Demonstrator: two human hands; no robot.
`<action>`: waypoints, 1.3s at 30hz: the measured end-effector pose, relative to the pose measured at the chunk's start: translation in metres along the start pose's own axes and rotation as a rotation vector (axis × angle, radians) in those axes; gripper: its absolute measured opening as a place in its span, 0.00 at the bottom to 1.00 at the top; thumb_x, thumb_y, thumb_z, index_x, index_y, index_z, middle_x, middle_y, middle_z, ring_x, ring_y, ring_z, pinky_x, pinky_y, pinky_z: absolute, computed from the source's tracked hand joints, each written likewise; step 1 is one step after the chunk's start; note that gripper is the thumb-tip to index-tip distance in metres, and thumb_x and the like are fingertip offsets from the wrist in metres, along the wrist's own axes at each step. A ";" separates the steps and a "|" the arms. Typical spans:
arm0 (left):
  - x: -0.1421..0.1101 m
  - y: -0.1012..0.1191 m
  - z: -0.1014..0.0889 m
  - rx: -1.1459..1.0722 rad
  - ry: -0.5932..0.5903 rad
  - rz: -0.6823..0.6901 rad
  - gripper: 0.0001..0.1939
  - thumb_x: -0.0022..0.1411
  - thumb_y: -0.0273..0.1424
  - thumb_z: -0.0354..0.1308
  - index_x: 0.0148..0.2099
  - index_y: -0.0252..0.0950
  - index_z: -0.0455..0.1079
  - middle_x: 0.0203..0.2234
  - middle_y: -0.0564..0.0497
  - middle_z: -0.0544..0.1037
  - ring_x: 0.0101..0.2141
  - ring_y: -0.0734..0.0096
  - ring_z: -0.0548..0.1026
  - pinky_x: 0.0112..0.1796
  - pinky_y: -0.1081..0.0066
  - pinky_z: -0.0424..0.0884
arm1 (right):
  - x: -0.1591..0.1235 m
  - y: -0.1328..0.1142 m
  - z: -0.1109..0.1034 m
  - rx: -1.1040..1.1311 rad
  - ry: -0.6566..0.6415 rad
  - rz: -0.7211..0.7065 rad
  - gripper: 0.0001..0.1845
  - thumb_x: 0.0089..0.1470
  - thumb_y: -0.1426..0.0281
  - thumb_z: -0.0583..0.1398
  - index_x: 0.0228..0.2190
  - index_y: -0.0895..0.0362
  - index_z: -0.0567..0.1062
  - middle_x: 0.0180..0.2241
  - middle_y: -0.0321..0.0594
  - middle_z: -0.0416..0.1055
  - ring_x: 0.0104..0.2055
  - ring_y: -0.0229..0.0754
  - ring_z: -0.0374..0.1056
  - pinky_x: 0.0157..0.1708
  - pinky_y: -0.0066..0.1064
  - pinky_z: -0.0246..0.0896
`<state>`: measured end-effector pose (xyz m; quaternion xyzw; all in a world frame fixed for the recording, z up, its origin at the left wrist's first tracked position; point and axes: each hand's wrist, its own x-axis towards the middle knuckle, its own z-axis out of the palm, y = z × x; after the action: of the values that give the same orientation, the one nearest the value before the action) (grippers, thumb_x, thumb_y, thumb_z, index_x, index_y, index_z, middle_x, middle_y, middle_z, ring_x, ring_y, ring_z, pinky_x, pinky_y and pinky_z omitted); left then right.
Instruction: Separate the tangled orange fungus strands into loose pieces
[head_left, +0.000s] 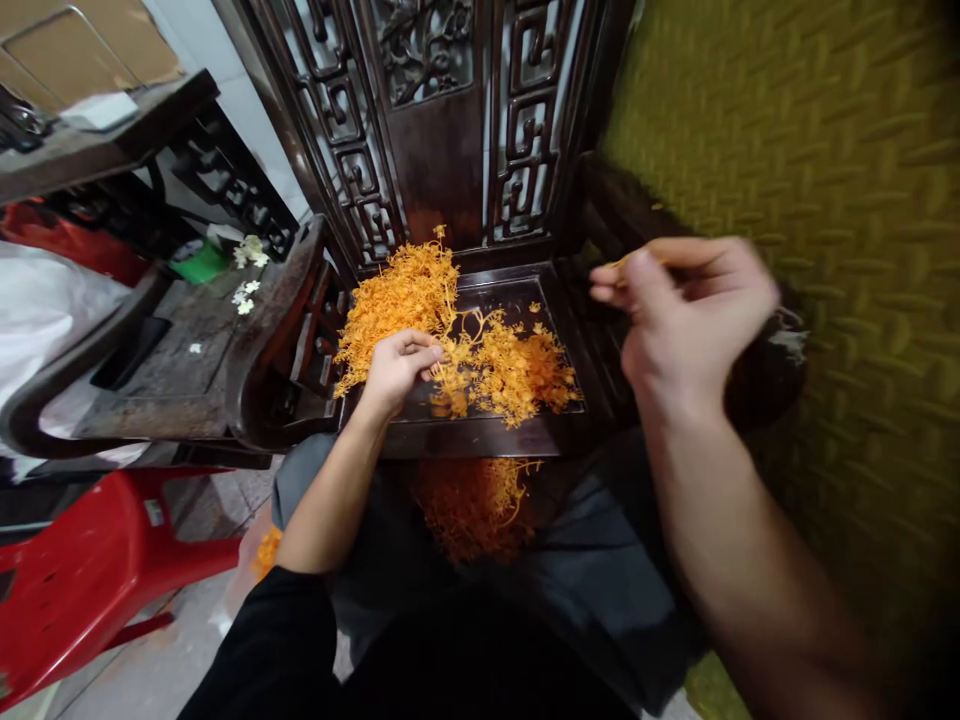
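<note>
My left hand is closed in a pinch on an orange flower sprig over the dark wooden chair seat. To the right, well above the seat, my right hand is raised and slightly blurred. Its thumb and fingers pinch a thin orange strand, of which only a little shows. Behind my left hand rises a dense heap of orange sprigs. A looser pile of orange sprigs with branching stems spreads over the right half of the seat.
Below the seat's front edge, more orange sprigs show between my legs. A red plastic stool stands at lower left. On the left wooden armchair lie a green tape roll and white flowers. A yellow-green textured surface fills the right.
</note>
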<state>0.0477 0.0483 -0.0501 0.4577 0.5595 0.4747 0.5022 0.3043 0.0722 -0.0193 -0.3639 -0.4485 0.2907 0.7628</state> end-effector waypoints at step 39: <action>-0.024 0.018 0.013 -0.348 -0.143 0.133 0.09 0.54 0.32 0.72 0.32 0.34 0.75 0.28 0.51 0.77 0.30 0.76 0.72 0.34 0.75 0.67 | -0.038 -0.004 0.019 -0.342 -0.688 0.340 0.20 0.63 0.52 0.59 0.33 0.56 0.77 0.21 0.32 0.63 0.23 0.34 0.56 0.24 0.31 0.50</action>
<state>0.0628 0.0276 -0.0294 0.4324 0.4005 0.5625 0.5799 0.2716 0.0463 -0.0277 -0.4358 -0.6524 0.4384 0.4385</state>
